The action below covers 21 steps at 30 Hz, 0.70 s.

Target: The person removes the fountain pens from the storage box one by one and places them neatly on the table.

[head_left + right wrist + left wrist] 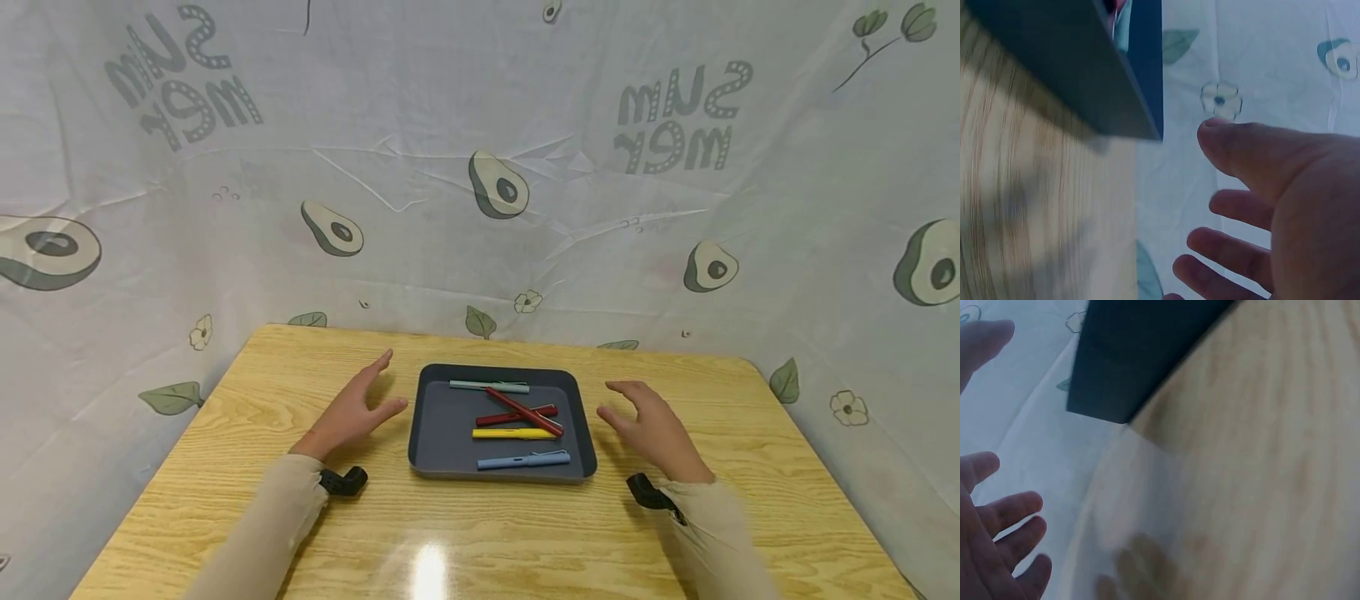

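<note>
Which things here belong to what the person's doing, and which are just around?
Seemingly in the job: left hand, right hand, tray, pale green pen, upper red pen, lower red pen, yellow pen, blue pen.

Just around: wooden table, avocado-print sheet, black wrist gear.

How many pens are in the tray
5, all in the tray: a pale green pen at the far side, one red pen lying across another red pen and a yellow pen, and a blue pen at the near side. None seems hidden.
</note>
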Each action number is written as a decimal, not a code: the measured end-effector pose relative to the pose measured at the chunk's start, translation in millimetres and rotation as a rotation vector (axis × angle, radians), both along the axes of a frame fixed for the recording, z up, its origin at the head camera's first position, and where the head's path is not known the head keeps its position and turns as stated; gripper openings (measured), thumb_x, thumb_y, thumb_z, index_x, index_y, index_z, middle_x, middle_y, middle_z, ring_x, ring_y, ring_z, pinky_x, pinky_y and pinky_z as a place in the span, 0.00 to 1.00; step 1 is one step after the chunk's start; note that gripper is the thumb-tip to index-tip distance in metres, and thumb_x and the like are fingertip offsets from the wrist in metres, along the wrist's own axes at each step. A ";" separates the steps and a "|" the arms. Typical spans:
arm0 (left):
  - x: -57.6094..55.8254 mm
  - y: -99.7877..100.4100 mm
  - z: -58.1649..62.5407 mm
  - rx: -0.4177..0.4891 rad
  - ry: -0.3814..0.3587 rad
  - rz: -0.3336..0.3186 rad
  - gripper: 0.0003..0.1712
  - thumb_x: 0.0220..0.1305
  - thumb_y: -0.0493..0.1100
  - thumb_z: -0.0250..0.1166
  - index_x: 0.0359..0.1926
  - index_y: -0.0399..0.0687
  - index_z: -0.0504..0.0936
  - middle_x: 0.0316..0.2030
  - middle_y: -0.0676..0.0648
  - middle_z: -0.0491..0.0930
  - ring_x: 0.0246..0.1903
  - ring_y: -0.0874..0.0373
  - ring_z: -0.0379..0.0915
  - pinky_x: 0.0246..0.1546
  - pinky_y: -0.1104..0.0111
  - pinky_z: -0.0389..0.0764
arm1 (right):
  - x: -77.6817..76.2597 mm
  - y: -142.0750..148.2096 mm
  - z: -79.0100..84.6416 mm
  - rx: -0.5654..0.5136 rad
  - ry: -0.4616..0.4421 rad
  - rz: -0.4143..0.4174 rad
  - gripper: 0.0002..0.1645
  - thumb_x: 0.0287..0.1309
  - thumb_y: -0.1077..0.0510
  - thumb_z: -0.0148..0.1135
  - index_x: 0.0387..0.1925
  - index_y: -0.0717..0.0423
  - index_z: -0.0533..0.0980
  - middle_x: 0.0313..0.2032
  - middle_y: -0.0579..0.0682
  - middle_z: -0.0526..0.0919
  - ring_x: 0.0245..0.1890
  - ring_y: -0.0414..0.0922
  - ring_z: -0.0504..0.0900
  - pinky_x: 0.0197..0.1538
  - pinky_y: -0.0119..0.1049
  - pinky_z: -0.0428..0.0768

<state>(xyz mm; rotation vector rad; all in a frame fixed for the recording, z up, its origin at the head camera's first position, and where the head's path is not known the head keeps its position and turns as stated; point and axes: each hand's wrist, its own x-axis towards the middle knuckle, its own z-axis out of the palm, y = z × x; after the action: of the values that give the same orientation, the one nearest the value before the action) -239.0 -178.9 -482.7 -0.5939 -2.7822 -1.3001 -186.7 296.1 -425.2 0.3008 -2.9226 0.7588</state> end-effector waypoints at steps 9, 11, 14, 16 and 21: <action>2.6 7.4 -11.0 0.078 -0.078 -0.098 0.50 0.72 0.61 0.65 0.84 0.55 0.50 0.80 0.44 0.54 0.80 0.41 0.46 0.76 0.36 0.53 | -0.5 -37.1 1.3 0.074 0.049 0.090 0.22 0.68 0.51 0.69 0.56 0.62 0.83 0.63 0.64 0.76 0.65 0.65 0.73 0.63 0.65 0.76; 3.3 9.7 -12.0 0.077 -0.094 -0.121 0.49 0.72 0.60 0.65 0.84 0.56 0.51 0.80 0.45 0.54 0.80 0.42 0.46 0.76 0.38 0.52 | -2.4 -42.2 0.1 0.107 0.075 0.125 0.20 0.66 0.52 0.71 0.53 0.61 0.85 0.61 0.65 0.77 0.63 0.66 0.75 0.63 0.66 0.75; 4.0 12.6 -13.4 0.081 -0.101 -0.145 0.48 0.72 0.59 0.66 0.83 0.56 0.53 0.80 0.44 0.56 0.80 0.41 0.47 0.76 0.38 0.52 | -4.8 -47.2 -1.7 0.159 0.113 0.170 0.17 0.63 0.52 0.73 0.47 0.60 0.87 0.58 0.64 0.80 0.60 0.64 0.77 0.67 0.68 0.70; 4.4 13.6 -14.5 0.083 -0.101 -0.150 0.47 0.72 0.58 0.66 0.83 0.57 0.54 0.79 0.44 0.58 0.79 0.42 0.48 0.76 0.39 0.53 | -6.6 -48.5 -3.5 0.192 0.125 0.197 0.16 0.62 0.52 0.75 0.44 0.59 0.88 0.57 0.63 0.81 0.61 0.63 0.76 0.70 0.71 0.63; 5.6 13.8 -15.5 0.080 -0.097 -0.157 0.47 0.72 0.58 0.66 0.83 0.56 0.55 0.77 0.44 0.62 0.78 0.42 0.52 0.76 0.40 0.55 | -10.6 -49.7 -8.0 0.234 0.104 0.234 0.13 0.61 0.50 0.75 0.40 0.55 0.89 0.57 0.60 0.82 0.66 0.63 0.72 0.73 0.75 0.49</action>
<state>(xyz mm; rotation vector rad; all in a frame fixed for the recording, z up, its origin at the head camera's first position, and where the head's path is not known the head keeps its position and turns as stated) -233.5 -165.2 -498.2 -0.7786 -2.7924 -1.5002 -197.2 246.3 -433.1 0.6918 -2.9086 0.4078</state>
